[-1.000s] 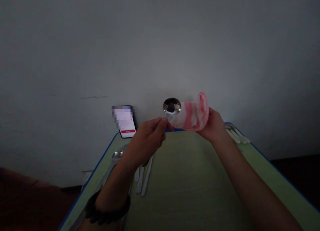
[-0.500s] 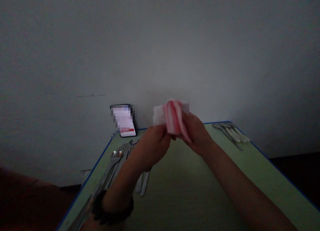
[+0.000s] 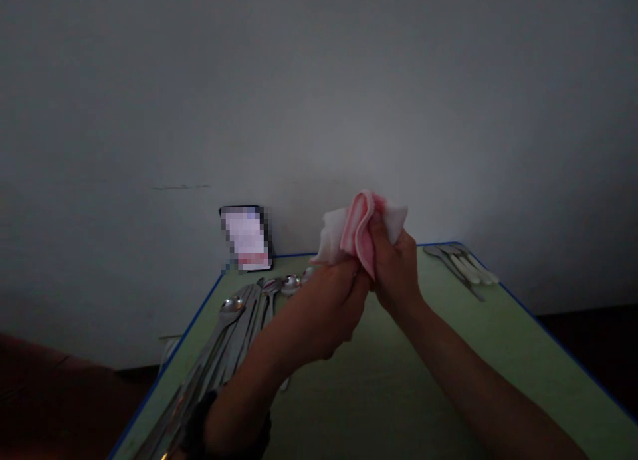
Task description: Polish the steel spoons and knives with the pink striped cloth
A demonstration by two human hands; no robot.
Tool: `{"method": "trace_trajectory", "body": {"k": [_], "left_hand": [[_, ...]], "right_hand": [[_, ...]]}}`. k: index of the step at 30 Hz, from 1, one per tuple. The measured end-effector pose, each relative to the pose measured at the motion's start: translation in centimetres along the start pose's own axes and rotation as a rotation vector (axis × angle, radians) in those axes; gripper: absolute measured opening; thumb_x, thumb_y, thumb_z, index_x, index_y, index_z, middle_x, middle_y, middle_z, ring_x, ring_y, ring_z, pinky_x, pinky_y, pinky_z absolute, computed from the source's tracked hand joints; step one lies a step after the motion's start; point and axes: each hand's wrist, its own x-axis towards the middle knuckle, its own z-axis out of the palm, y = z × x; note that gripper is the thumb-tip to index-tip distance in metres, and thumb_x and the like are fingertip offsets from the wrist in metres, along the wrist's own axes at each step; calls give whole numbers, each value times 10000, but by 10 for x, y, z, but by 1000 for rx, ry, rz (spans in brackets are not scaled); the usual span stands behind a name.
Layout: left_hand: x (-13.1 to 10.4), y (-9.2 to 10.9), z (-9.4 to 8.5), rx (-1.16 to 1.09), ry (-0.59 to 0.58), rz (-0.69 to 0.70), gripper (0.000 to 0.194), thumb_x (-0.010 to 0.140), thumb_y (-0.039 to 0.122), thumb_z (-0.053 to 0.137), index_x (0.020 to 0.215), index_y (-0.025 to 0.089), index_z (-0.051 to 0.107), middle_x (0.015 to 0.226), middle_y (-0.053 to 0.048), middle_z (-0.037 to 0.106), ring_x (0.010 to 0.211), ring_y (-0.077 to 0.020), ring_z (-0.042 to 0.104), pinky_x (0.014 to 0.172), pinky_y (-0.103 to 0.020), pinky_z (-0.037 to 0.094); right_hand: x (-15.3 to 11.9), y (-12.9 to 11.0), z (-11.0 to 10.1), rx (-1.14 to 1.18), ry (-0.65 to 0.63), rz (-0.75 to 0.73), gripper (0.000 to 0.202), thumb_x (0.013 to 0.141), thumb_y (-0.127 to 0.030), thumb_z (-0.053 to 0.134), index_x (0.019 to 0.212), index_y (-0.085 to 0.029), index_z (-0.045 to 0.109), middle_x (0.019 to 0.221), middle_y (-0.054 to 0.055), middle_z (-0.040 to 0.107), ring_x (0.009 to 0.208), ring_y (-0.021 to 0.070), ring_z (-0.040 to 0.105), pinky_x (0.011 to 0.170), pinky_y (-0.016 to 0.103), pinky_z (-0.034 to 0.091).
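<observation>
Pink and white cloth (image 3: 359, 230) is bunched up in the air, above the far part of the green table (image 3: 389, 380), in front of the grey wall (image 3: 319, 81). It is held by both hands. The right hand (image 3: 396, 270) is closed around it, with the fingers curled tight on the pink fold. The left hand (image 3: 331, 300) is closed just under the cloth, touching the right hand. What is wrapped inside cannot be seen, so its long way and its pointing cannot be told. Shiny spoons (image 3: 234, 334) are laid in a row along the left edge, bowls toward the wall. More spoons (image 3: 461, 264) are laid at the far right corner. A phone (image 3: 246, 238) is leaned against the wall.
</observation>
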Motion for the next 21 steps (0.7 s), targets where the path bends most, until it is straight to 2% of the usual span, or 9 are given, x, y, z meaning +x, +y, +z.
{"method": "trace_trajectory", "body": {"k": [4,8,10,12,14,17,21], "left_hand": [[-2,-6,-3,116,-15,112,305,918,289,286,835,169,554,699,-10,585,596,-118,519,568,-221,393],[-4,-20,-24,192,8,66,306,901,345,351,787,177,581,627,15,557,530,-102,476,498,-199,338],[-7,-27,-40,215,113,32,315,871,400,413,731,179,589,550,36,509,493,-94,443,471,-191,312],[-13,-32,-55,233,242,-12,308,834,427,472,694,179,590,505,48,470,466,-85,412,445,-184,290],[-20,-33,-65,253,312,-9,318,822,426,487,645,176,571,488,52,436,455,-77,388,431,-180,274],[-26,-27,-67,296,382,32,401,836,415,457,519,170,473,448,56,329,421,-65,325,417,-185,240],[-26,-15,-57,313,402,95,433,851,400,428,485,171,459,405,55,307,385,-64,301,404,-194,232]], "right_hand": [[8,7,-8,-91,45,16,388,800,-536,454,634,-186,477,526,-42,410,472,86,353,436,212,296],[20,-5,-20,-247,-56,-71,416,802,-535,458,577,-186,440,514,-37,391,473,87,340,423,220,260],[25,-17,-27,-316,-200,-91,409,808,-522,461,594,-174,472,531,-33,414,483,85,351,427,216,261],[28,-28,-35,-379,-417,-93,368,812,-489,481,660,-159,536,572,-27,464,508,85,384,451,207,292],[28,-39,-41,-428,-654,-90,303,810,-443,513,755,-155,587,643,-20,522,552,89,431,489,201,329],[26,-53,-49,-460,-896,-80,229,808,-386,539,852,-174,612,729,-20,575,605,95,478,535,198,360],[24,-67,-55,-550,-1058,-82,213,820,-370,527,854,-179,616,698,-33,575,581,86,465,521,188,349]]}}
